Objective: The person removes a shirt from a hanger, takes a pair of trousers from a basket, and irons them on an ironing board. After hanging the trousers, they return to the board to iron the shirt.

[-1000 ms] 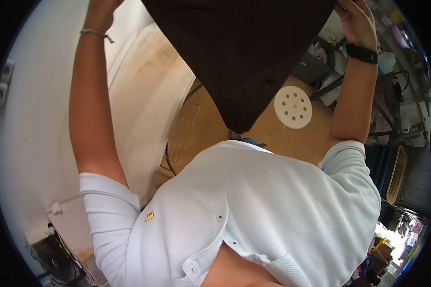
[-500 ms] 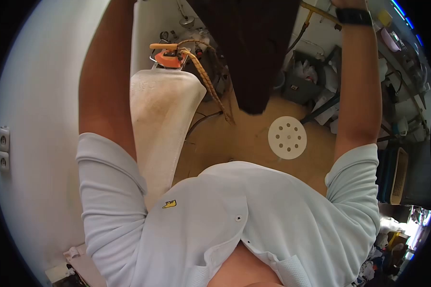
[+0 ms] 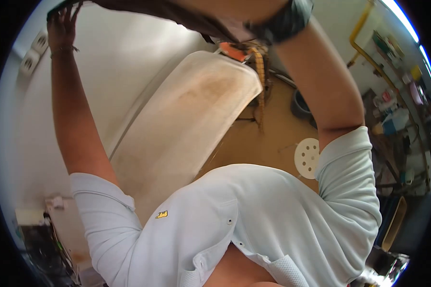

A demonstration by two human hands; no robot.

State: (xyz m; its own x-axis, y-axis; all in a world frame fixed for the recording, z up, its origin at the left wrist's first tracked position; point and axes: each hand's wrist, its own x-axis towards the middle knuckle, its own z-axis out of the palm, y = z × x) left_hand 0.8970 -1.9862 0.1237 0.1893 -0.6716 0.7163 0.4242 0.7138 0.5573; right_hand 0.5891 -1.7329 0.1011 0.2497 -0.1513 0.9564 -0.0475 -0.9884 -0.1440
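A dark brown cloth [image 3: 151, 6] stretches across the top of the view, above the ironing board [image 3: 177, 103]. At the upper left, my left hand [image 3: 63, 28] holds the cloth's edge, its fingers partly hidden in the dark fabric. My right hand [image 3: 242, 8] is blurred at the top edge, close to the cloth's other side; its fingers are out of sight. A dark watch is on the right wrist. Behind the board's far end, an orange iron [image 3: 234, 51] shows partly under the cloth, beside a wrapped yellowish cord [image 3: 260, 86].
A round white disc with holes [image 3: 307, 158] lies on the brown floor, near a dark bucket [image 3: 301, 104]. Cluttered shelves [image 3: 400, 110] and a yellow pipe [image 3: 361, 28] line the right side. Wall sockets [image 3: 29, 62] are at the upper left, a pale surface [image 3: 69, 225] at the lower left.
The cloth, which hung down in the middle, now spans the top left. My left hand has come into view at the left, and my right forearm has swung inward. The view has turned toward the board.
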